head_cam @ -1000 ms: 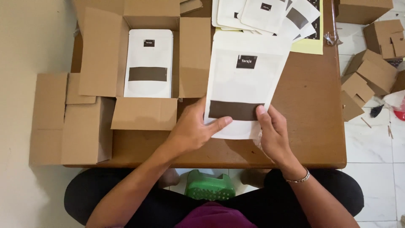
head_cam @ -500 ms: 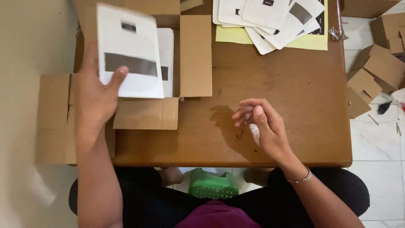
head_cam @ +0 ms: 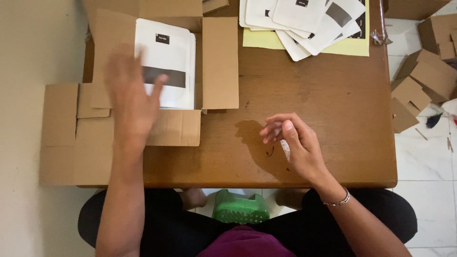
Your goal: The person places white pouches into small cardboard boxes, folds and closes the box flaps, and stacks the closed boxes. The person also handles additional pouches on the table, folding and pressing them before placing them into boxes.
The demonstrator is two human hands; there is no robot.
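Observation:
An open cardboard box (head_cam: 219, 62) sits at the left of the brown wooden table (head_cam: 328, 123). White flat pouches (head_cam: 166, 71), each with a dark band and a small black label, lie stacked inside it. My left hand (head_cam: 128, 102) is blurred, hovering open over the box's front edge and touching the top pouch's lower left. My right hand (head_cam: 295, 145) floats above the table's middle front, fingers loosely curled around a small whitish slip.
A fan of more white pouches (head_cam: 304, 21) lies on a yellow sheet (head_cam: 354, 45) at the table's far right. Folded cardboard boxes (head_cam: 423, 81) lie on the tiled floor at right. A green object (head_cam: 240, 209) sits below the table's front edge.
The pouch held by both hands was carried left by my left hand and now lies in the box. My left hand has let go. My right hand stayed mid-table.

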